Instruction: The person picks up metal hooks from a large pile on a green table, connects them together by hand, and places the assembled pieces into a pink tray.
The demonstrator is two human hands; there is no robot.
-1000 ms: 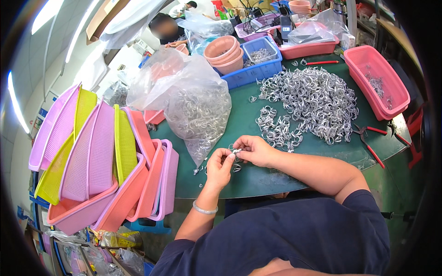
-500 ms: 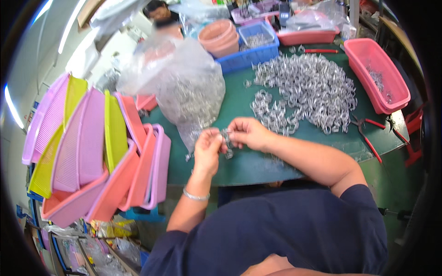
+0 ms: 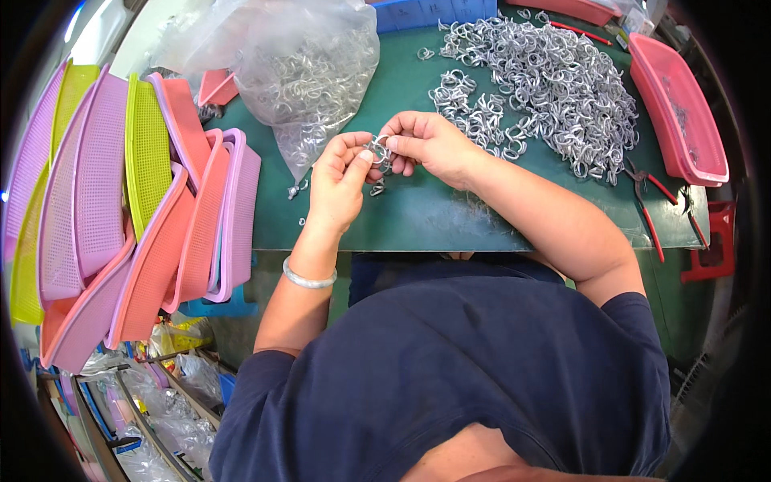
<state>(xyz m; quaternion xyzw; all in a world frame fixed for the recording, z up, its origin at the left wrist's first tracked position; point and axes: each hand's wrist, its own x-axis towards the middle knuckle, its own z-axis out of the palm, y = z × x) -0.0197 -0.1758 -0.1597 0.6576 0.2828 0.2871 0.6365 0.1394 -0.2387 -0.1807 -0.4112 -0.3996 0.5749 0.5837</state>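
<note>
Over the near part of the green table (image 3: 418, 225), my left hand (image 3: 339, 178) and my right hand (image 3: 434, 149) meet fingertip to fingertip. Both pinch small silvery metal rings (image 3: 381, 149), partly hidden by the fingers; how they join is too small to tell. Another ring (image 3: 377, 188) sits just below the fingertips. Right of my hands lies a big heap of metal rings (image 3: 562, 96), with a smaller cluster (image 3: 474, 112) at its near left edge. A clear plastic bag (image 3: 317, 76) full of similar rings rests beyond my left hand.
Purple, green and coral plastic baskets (image 3: 104, 177) are stacked at the left. A pink basket (image 3: 683, 120) holding a few metal pieces stands at the right, near red-handled pliers (image 3: 647, 213). At the back is a blue bin (image 3: 434, 11); a red stool (image 3: 711, 249) stands beyond the table's right edge.
The view has tilted downward, so the table and things on it sit higher in the picture. Both hands still pinch the rings together.
</note>
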